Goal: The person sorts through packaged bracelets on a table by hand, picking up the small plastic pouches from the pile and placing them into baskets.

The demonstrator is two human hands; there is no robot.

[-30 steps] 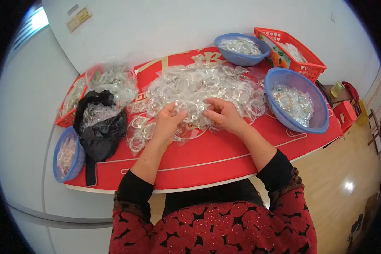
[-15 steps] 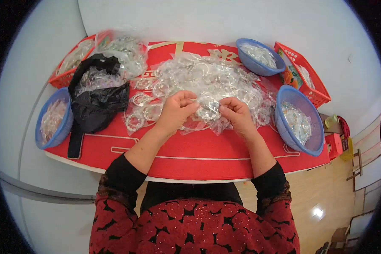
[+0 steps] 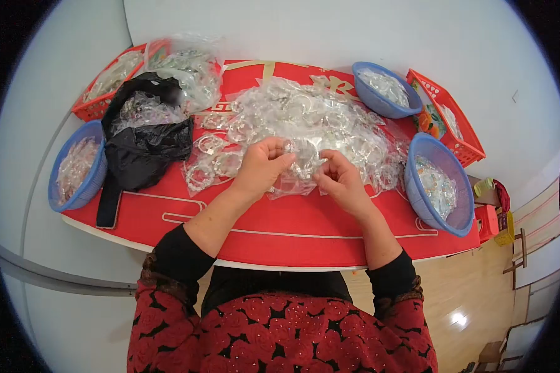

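Between my hands is a small clear plastic bag [image 3: 303, 160] with a shiny silvery piece inside, perhaps a bracelet. My left hand [image 3: 261, 166] pinches its left side between thumb and fingers. At the right edge of the bag, the thumb and fingers of my right hand [image 3: 343, 181] are closed on the plastic. Just beyond, a broad pile of similar clear bags [image 3: 274, 109] with silvery ring-shaped pieces covers the middle of the table. The bag overlaps the near edge of this pile, so its outline is hard to separate.
A red-covered table [image 3: 280, 245] spans the view. On the left stand a blue basket [image 3: 96, 180], a black plastic bag [image 3: 149, 155] and a red basket [image 3: 84, 112]. Right are two blue baskets [image 3: 463, 214] [image 3: 389, 112] and a red basket [image 3: 470, 143], all holding bagged items.
My right hand has shifted slightly down and left along the bag, its fingers nearer my left hand. The left hand still grips the bag. The whole view has shifted a little.
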